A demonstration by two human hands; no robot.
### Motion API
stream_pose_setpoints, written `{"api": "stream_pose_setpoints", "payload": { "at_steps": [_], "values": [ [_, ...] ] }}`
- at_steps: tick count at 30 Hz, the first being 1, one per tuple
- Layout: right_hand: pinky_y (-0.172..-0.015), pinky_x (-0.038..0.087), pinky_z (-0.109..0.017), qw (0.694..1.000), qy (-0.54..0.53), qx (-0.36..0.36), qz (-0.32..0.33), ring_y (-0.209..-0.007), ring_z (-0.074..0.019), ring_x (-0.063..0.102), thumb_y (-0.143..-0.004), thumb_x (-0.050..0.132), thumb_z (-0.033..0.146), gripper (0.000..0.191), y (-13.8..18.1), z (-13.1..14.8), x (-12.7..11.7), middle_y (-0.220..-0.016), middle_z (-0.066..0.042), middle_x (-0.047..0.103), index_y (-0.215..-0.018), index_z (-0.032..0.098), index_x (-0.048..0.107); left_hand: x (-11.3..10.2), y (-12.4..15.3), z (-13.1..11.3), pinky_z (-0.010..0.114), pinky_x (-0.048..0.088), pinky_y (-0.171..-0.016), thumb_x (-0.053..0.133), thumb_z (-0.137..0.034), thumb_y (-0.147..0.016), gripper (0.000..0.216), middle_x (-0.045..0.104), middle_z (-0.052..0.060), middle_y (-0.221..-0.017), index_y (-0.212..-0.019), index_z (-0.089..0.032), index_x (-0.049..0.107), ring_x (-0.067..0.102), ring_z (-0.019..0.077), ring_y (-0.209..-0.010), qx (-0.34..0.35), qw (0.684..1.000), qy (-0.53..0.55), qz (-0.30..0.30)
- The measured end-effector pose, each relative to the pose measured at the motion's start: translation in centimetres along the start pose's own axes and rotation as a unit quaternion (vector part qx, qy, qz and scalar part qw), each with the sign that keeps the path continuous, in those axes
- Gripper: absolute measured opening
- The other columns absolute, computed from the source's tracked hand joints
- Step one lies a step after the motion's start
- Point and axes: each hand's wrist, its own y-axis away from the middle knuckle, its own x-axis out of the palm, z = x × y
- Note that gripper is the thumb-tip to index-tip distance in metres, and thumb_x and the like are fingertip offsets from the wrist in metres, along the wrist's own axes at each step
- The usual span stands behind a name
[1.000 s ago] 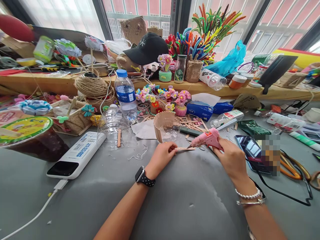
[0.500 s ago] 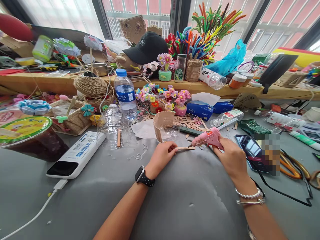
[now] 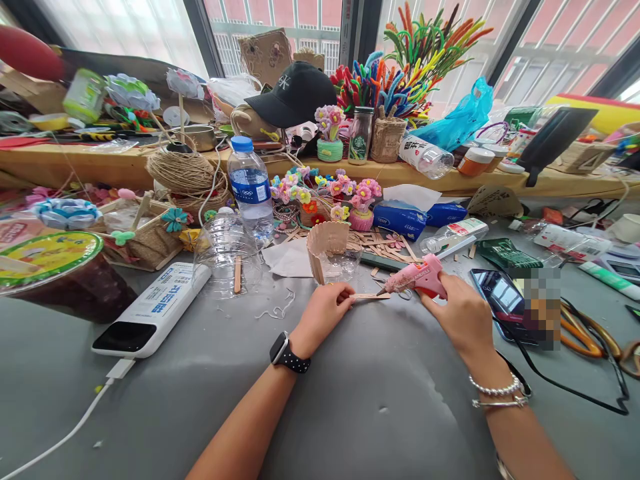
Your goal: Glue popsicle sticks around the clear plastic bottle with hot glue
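Between its fingertips, my left hand (image 3: 329, 306) pinches one end of a flat wooden craft stick (image 3: 371, 297), which points to the right just above the grey table. My right hand (image 3: 461, 313) is closed around the handle of a pink hot glue gun (image 3: 416, 277), whose nozzle tip is at the stick's upper side. Right behind my left hand stands a curved wall of craft sticks (image 3: 329, 245) set around part of a clear plastic piece (image 3: 346, 261). Farther back lies a pile of loose craft sticks (image 3: 387, 250).
A cut clear bottle (image 3: 225, 250), a power bank (image 3: 150, 310) and a lidded cup (image 3: 55, 280) are on the left. A water bottle (image 3: 250, 187) stands behind. At right lie a phone (image 3: 500, 297), orange-handled scissors (image 3: 583, 333) and a black cord (image 3: 555, 385).
Almost nothing differs. The glue gun's nozzle has shifted very slightly along the stick, while my left hand keeps its place.
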Motion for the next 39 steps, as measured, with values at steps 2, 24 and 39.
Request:
{"api": "stream_pose_setpoints", "payload": {
  "at_steps": [2, 24, 39],
  "values": [
    [-0.051, 0.035, -0.027, 1.0, 0.001, 0.001, 0.002, -0.062, -0.0193, 0.053, -0.079, 0.043, 0.043, 0.035, 0.0, 0.01, -0.01, -0.068, -0.007, 0.06, -0.088, 0.012, 0.057, -0.01, 0.0, -0.02, 0.024, 0.046, -0.063, 0.05, -0.021, -0.075, 0.011, 0.065, 0.003, -0.073, -0.079, -0.017, 0.06, 0.06, 0.0154, -0.069, 0.001, 1.0, 0.001, -0.001],
    [-0.052, 0.035, -0.027, 1.0, -0.002, -0.005, -0.006, -0.062, -0.0195, 0.052, -0.08, 0.041, 0.032, 0.025, -0.1, 0.16, -0.32, -0.067, -0.007, 0.058, -0.086, 0.013, 0.057, 0.01, -0.01, -0.04, 0.024, 0.046, -0.063, 0.05, -0.022, -0.075, 0.012, 0.065, 0.003, -0.073, -0.08, -0.017, 0.06, 0.059, 0.0154, -0.069, -0.004, 1.0, 0.008, 0.0],
    [-0.053, 0.037, -0.027, 1.0, 0.013, -0.011, 0.007, -0.063, -0.0193, 0.053, -0.079, 0.043, 0.028, 0.022, -0.08, 0.1, -0.21, -0.069, -0.008, 0.06, -0.086, 0.012, 0.057, 0.05, -0.01, 0.1, 0.023, 0.045, -0.063, 0.049, -0.021, -0.076, 0.012, 0.065, 0.003, -0.074, -0.079, -0.017, 0.06, 0.06, 0.0151, -0.069, 0.005, 1.0, -0.005, 0.003]
  ]
}}
